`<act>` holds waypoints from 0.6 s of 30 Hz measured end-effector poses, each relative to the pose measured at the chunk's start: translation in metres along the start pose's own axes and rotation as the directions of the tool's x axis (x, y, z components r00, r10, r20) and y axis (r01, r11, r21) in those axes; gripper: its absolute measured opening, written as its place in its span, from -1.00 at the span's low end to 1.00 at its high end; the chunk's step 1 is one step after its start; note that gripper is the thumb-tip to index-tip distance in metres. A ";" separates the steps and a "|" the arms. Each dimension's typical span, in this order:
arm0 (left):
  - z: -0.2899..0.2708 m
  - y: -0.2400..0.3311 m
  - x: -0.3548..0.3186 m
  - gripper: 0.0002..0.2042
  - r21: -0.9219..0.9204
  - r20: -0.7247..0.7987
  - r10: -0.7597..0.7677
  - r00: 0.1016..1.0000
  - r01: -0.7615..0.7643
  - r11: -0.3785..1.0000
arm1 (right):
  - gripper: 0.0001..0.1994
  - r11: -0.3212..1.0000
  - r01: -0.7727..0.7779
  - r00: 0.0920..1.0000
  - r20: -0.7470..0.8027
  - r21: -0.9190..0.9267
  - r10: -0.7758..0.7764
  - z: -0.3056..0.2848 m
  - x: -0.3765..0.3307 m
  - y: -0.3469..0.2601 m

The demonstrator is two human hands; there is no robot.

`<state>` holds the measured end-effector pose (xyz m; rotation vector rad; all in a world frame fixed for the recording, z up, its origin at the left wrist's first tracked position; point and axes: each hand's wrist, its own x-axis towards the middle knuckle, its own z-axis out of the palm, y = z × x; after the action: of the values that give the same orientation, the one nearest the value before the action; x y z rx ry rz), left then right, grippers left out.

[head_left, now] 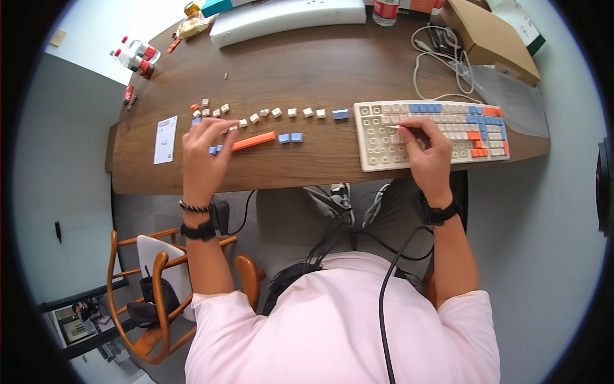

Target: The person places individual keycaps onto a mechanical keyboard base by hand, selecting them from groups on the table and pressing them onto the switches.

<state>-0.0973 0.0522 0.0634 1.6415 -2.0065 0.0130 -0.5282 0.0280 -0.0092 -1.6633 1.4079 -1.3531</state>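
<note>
From your head camera, here's your right hand over the cream-framed keyboard with white, blue and orange keycaps, which sits on the right part of the brown wood-grain desk; your thumb and index finger are pinched together on a small pale piece above the left part of the board, where square switches stand uncapped, while the right part wears its caps. Over on the other side, your left hand hangs at the scattered loose caps, fingers curved down by the small white cube-like keycaps; whether they grasp one, you cannot tell from here. Just right of that hand lies the long orange bar-shaped keycap, slanting, with two small blue keycaps beyond its upper end, and the wider blue keycap sits near the keyboard's left edge. Left of your left hand, a white rectangular printed card lies flat; at the far edge rests a long white foam block, and a pale looped cable curls behind the keyboard, near an open brown cardboard box.
</note>
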 end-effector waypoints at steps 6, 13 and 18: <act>0.057 0.086 -0.014 -0.82 -0.374 0.033 0.162 0.986 -0.139 0.917 | -0.92 0.984 0.149 0.988 -0.021 -0.098 -0.152 -0.001 0.010 -0.011; 0.114 0.161 0.030 -0.86 -0.528 0.094 0.121 0.988 -0.054 0.848 | -0.92 0.953 0.244 0.970 0.059 -0.180 -0.238 -0.003 0.029 -0.012; 0.152 0.171 0.043 -0.81 -0.429 0.001 0.131 0.991 -0.118 0.895 | -0.96 0.892 0.364 0.930 0.150 -0.268 -0.335 -0.001 0.032 -0.022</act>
<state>-0.3183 0.0059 0.0070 1.2375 -1.9587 -0.3835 -0.5231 0.0045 0.0210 -2.2375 1.3432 -1.2674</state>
